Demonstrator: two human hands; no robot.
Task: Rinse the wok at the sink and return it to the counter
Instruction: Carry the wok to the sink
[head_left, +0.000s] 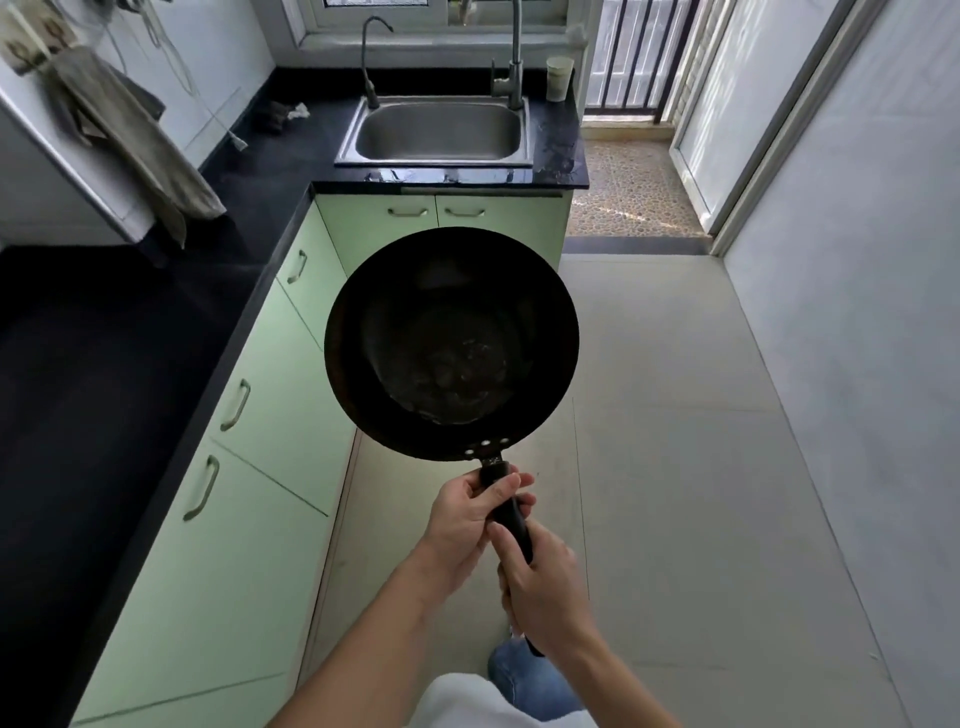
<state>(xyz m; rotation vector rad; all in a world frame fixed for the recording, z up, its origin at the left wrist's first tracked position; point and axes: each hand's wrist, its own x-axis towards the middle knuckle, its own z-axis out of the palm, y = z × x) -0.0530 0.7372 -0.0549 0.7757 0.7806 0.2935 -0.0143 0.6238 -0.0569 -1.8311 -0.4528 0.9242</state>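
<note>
Right hand (545, 587) curled tight round the lower handle (513, 526). Left hand (470, 514) wrapped round it just above, near the rivets. Wok (452, 343) held in the air, open side up, right of the green cabinets (249, 545). Sink (435, 159) far ahead; black counter (130, 338) to the left.

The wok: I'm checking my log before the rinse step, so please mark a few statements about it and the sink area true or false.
1. The left hand and right hand both grip the handle of the wok. True.
2. The wok rests in the sink. False: it is held in the air over the floor, short of the sink.
3. The right hand grips nearer the wok's bowl than the left hand. False: the left hand is nearer.
4. A cup stands on the counter, right of the tall tap. True.
</note>
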